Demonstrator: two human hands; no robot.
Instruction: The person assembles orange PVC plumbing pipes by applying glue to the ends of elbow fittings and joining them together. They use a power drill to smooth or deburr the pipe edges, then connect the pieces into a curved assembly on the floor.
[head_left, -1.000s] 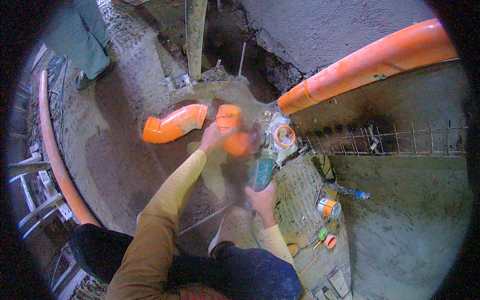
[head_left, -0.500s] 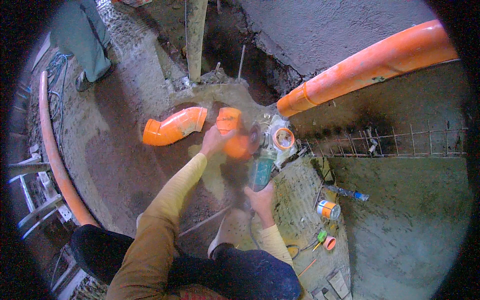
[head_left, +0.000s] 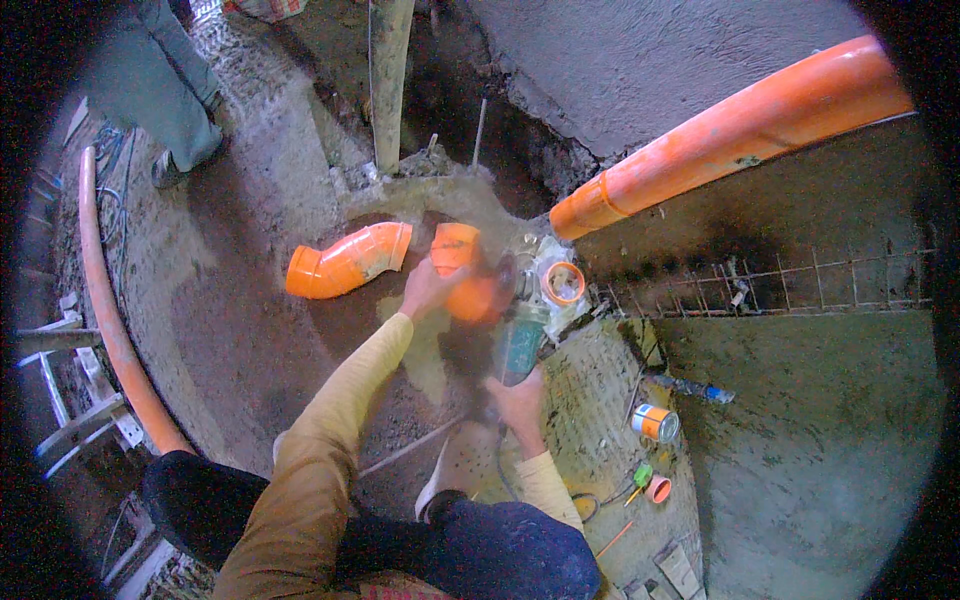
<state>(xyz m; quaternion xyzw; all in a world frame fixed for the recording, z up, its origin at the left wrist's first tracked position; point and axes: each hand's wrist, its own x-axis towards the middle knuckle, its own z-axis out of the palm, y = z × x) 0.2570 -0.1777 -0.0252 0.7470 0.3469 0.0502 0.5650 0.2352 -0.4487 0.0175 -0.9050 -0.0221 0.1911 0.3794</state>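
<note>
My left hand (head_left: 428,290) grips an orange pipe elbow (head_left: 457,240) on the left side, fingers wrapped over it. In my right hand (head_left: 520,395) is a teal angle grinder (head_left: 524,345), held by its body. The grinder's dark disc (head_left: 508,273) meets the elbow's right side, where dust blurs the edge. Left of my left hand lies a second orange pipe elbow (head_left: 350,262) on the ground. Just right of the grinder's head, an open orange pipe end (head_left: 563,284) sits in pale wrapping.
A long orange pipe (head_left: 740,135) slants to the upper right. Thin rebar (head_left: 790,285) runs below it. A can (head_left: 655,423), a green-handled tool (head_left: 642,476) and a short pipe piece (head_left: 658,489) lie at right. Another person's legs (head_left: 165,90) stand far left, above a curved pipe (head_left: 115,310).
My hands, the elbow and the grinder hold nearly the same place. The dust around the disc looks a little thicker. The whole view has shifted slightly.
</note>
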